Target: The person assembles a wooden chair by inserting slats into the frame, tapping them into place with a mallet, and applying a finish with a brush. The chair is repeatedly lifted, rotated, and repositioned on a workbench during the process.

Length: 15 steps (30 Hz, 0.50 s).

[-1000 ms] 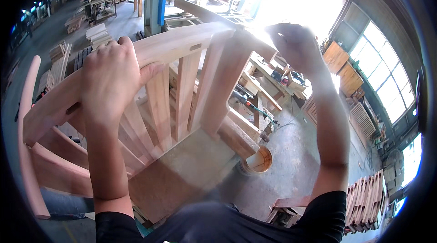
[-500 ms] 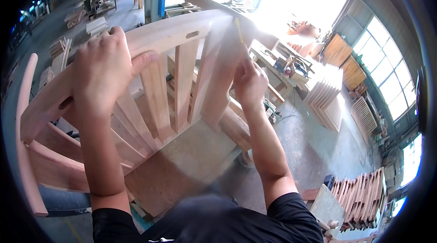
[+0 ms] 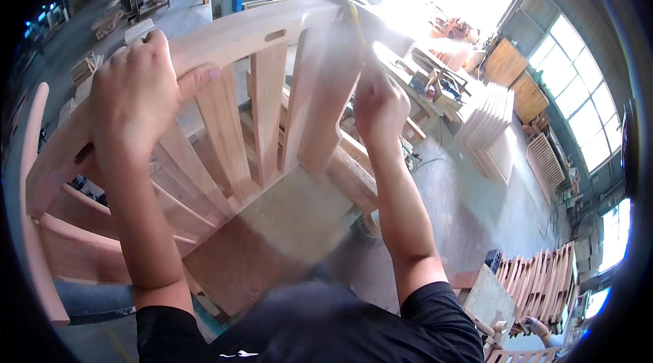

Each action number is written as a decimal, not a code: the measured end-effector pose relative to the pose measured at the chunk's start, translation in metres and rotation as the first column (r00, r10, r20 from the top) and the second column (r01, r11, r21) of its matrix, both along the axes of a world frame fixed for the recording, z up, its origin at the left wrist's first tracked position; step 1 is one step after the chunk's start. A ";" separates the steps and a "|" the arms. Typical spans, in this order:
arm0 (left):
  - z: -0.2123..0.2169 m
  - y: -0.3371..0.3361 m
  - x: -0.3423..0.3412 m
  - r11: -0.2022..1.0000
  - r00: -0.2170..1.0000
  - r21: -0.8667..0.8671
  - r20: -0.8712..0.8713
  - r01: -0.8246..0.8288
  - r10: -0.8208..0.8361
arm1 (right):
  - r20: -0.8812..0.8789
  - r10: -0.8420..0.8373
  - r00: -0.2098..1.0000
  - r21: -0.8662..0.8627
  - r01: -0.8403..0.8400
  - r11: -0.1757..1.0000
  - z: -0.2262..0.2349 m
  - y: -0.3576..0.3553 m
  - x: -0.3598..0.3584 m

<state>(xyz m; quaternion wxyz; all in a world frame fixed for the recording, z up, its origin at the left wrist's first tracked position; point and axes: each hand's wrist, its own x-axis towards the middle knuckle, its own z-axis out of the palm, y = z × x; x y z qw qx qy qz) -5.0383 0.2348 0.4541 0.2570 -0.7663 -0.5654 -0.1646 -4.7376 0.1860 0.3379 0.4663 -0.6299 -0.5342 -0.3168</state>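
Clearly, the slatted wooden frame stands straight ahead of the person, its curved top rail [image 3: 228,35] rising from low at the far left to high at the right, so its long axis runs crosswise in front of the body. The left hand [image 3: 138,94] is on the left part of that rail, between its two slots, with the fingers wrapped over the upper edge and the thumb laid along the near face. The right hand [image 3: 381,106] is the nearer one to the broad upright post [image 3: 330,77] at the rail's right end. It is curled into a loose fist, just beside the post, around a thin yellow-tipped stick [image 3: 354,12]. The stick points up and slightly left, toward the corner where rail and post meet. Blur and glare there hide whether the tip touches the wood, and the right fingertips cannot be made out.

Below the rail, slats [image 3: 222,132] fan down toward a flat board [image 3: 272,220] close to the person. As for containers, a bucket [image 3: 368,225] sits low beside the right forearm, partly hidden by it; what it holds cannot be told. Farther right, pale panels [image 3: 486,133] stand stacked on the floor [image 3: 452,193].
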 end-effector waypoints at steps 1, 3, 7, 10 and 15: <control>0.001 0.000 0.001 0.998 1.000 -0.062 0.011 -0.027 0.028 | -0.007 0.012 1.000 -0.033 -0.012 0.999 -0.004 0.000 0.001; 0.001 0.002 0.000 0.996 0.999 -0.082 0.005 -0.041 0.042 | -0.014 0.050 0.999 -0.087 -0.051 0.995 0.002 0.003 -0.006; 0.004 0.000 0.001 0.991 0.998 -0.121 -0.001 -0.055 0.055 | -0.108 -0.027 0.994 -0.171 0.008 0.985 0.013 -0.025 -0.009; 0.003 0.000 -0.002 0.994 0.998 -0.093 0.003 -0.060 0.061 | -0.212 -0.008 0.977 -0.137 -0.021 0.990 0.047 -0.029 -0.007; 0.003 0.001 0.002 0.996 1.000 -0.084 0.005 -0.030 0.030 | -0.191 0.252 0.949 -0.043 -0.265 0.963 0.048 0.001 0.049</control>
